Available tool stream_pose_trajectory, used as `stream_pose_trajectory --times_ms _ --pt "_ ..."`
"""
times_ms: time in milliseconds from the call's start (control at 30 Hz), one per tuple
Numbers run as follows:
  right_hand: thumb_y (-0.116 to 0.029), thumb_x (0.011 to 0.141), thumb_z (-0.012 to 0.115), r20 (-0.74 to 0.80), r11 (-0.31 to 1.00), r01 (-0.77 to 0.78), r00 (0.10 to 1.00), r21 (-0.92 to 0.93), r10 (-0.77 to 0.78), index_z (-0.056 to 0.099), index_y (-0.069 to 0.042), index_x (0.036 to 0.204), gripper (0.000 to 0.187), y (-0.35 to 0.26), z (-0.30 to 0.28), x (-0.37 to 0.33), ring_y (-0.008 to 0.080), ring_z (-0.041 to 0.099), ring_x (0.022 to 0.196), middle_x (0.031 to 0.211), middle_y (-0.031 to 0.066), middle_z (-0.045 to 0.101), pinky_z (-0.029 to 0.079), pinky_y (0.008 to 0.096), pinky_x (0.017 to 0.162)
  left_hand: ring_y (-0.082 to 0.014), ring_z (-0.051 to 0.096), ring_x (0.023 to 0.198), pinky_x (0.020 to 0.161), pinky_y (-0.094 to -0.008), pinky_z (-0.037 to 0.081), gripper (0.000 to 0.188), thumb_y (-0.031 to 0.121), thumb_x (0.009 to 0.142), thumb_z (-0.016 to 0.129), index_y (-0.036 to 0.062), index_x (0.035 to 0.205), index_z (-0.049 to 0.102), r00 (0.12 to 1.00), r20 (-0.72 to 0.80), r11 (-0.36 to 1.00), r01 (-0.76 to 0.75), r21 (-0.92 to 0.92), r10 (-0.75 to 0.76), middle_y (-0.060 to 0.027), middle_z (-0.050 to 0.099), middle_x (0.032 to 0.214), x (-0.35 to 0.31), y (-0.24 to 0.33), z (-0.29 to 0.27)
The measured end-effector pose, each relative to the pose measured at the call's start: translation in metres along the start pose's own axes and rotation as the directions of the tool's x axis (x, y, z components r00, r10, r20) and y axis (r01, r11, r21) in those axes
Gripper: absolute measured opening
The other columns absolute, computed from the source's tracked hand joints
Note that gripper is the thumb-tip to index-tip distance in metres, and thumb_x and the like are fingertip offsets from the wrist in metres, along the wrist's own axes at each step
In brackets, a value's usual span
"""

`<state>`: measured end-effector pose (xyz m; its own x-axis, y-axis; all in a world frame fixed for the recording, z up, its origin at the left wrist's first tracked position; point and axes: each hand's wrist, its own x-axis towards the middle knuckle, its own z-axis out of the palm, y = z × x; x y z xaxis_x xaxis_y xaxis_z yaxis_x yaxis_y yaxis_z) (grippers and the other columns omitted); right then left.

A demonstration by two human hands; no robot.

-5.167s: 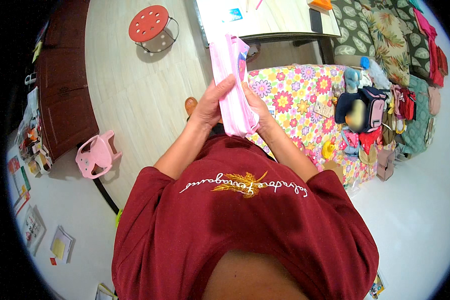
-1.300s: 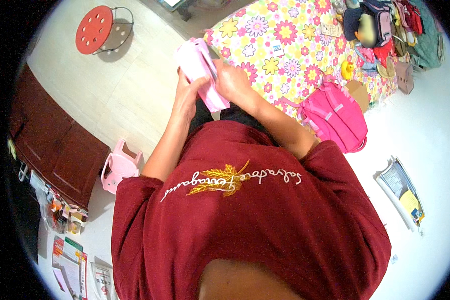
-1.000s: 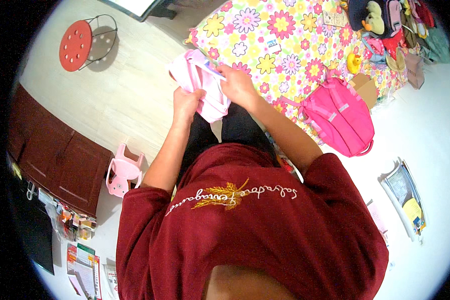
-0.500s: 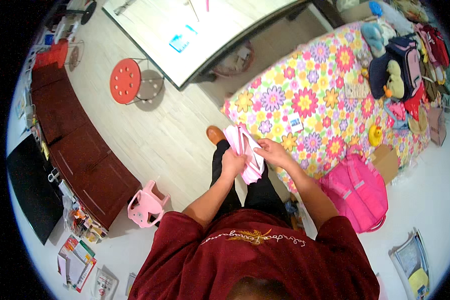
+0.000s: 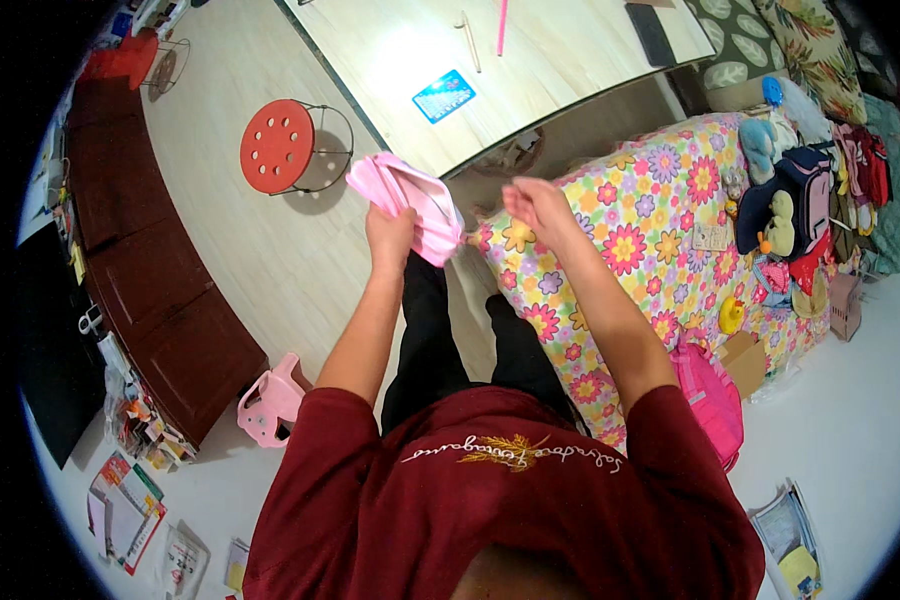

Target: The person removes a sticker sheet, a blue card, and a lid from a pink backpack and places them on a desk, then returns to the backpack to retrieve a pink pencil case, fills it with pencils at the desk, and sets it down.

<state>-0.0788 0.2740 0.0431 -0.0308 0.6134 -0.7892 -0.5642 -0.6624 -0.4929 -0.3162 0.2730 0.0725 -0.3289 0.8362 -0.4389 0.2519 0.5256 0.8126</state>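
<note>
A pink pencil pouch with a pale opening along its upper side is gripped at its near edge by my left hand, fingers wrapped round it. The pouch is held in the air by the table's near corner. My right hand is apart from it, over the near left end of the flowered bed cover. Its fingers are loosely bent and somewhat blurred, with nothing visible in them. On the white-topped table lie a blue card, a pink stick and a thin tan tool.
A red round stool stands left of the table, and a pink child's chair lower left. Dark red cabinets line the left. A pink backpack, yellow duck and dark school bag are on the right.
I have moved forward toward the table. My left hand carries the pouch ahead and to the left. My right hand has let go of the pouch and moved away to the right.
</note>
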Motion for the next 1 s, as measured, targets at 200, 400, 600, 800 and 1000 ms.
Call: stream_pose_trajectory --times_ms 200,400,600,800,1000 --pt "-0.026 0.076 0.067 -0.406 0.988 -0.071 0.914 -0.137 0.009 0.05 0.004 0.1 0.043 -0.011 0.117 0.139 0.0258 0.058 0.083 0.095 0.0162 0.056 0.052 0.0359 0.067 -0.0185 0.06 0.055 0.048 -0.0298 0.048 0.028 -0.001 0.069 0.053 -0.0038 0.097 0.051 0.997 0.082 1.0 -0.008 -0.014 0.009 -0.0114 0.061 0.069 0.1 0.027 -0.025" --pt "-0.034 0.059 0.08 -0.847 0.768 -0.419 0.445 -0.485 -0.292 0.036 0.002 0.116 0.081 -0.022 0.218 0.172 0.035 0.042 0.113 0.117 0.0214 0.045 0.039 0.0409 0.095 -0.0189 0.06 0.056 0.05 -0.0301 0.048 0.032 -0.001 0.067 0.053 -0.0036 0.1 0.052 0.986 0.157 0.998 0.06 0.011 -0.061 -0.0135 0.062 0.072 0.169 0.038 -0.062" --pt "-0.021 0.065 0.075 -0.838 0.848 -0.299 0.477 -0.437 -0.265 0.032 0.003 0.114 0.07 -0.013 0.191 0.204 0.0347 0.051 0.106 0.118 0.0227 0.042 0.044 0.0427 0.089 -0.0198 0.06 0.056 0.051 -0.0316 0.048 0.035 0.0 0.066 0.055 -0.0024 0.101 0.052 0.995 0.077 0.995 -0.061 0.08 0.055 -0.0128 0.062 0.072 0.211 0.023 -0.076" --pt "-0.034 0.067 0.074 -0.901 0.76 -0.493 0.316 -0.423 -0.296 0.036 0.003 0.113 0.07 -0.015 0.223 0.196 0.0345 0.046 0.108 0.118 0.0212 0.04 0.043 0.0419 0.09 -0.0356 0.057 0.098 0.086 -0.038 0.044 0.05 0.007 0.066 0.054 0.0027 0.115 0.051 0.978 0.166 0.99 0.11 0.086 -0.123 -0.0209 0.06 0.103 0.218 0.037 -0.085" --pt "-0.04 0.062 0.078 -0.876 0.758 -0.447 0.325 -0.475 -0.357 0.036 0.002 0.114 0.078 -0.012 0.232 0.191 0.0348 0.045 0.108 0.115 0.0195 0.042 0.042 0.0425 0.09 -0.0349 0.058 0.097 0.086 -0.0373 0.044 0.049 0.007 0.066 0.054 0.0027 0.114 0.051 0.972 0.185 0.988 0.134 0.073 -0.146 -0.0201 0.06 0.103 0.22 0.024 -0.081"
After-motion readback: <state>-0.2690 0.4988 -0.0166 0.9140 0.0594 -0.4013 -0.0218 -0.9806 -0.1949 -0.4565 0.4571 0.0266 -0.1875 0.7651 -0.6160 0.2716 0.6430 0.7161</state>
